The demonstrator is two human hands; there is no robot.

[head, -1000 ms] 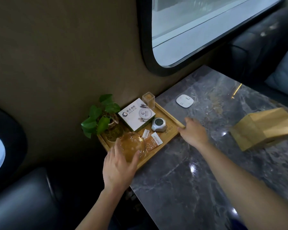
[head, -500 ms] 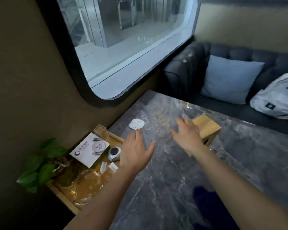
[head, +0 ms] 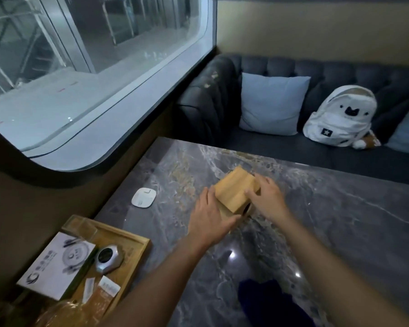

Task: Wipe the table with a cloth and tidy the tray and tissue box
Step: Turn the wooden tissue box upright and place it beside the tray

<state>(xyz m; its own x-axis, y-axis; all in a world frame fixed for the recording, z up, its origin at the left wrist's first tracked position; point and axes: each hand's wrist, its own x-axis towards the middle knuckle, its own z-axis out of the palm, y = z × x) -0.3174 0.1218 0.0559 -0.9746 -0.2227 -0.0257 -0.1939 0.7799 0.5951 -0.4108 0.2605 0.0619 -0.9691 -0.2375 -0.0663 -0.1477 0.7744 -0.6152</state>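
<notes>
A light wooden tissue box stands in the middle of the grey marble table. My left hand presses against its near left side, fingers spread. My right hand grips its right side, so both hands hold the box between them. The wooden tray sits at the table's near left corner by the wall; it carries a white card box, a small silver timer, sachets and an amber glass bowl. A dark blue cloth lies near the front edge.
A white rounded pad lies on the table near the wall. Beyond the far edge a dark sofa holds a pale blue cushion and a white backpack. A large window fills the left wall.
Both hands left the tray and reached right and forward to the tissue box, which they now clasp. My view swung from the tray toward the table's middle and the sofa.
</notes>
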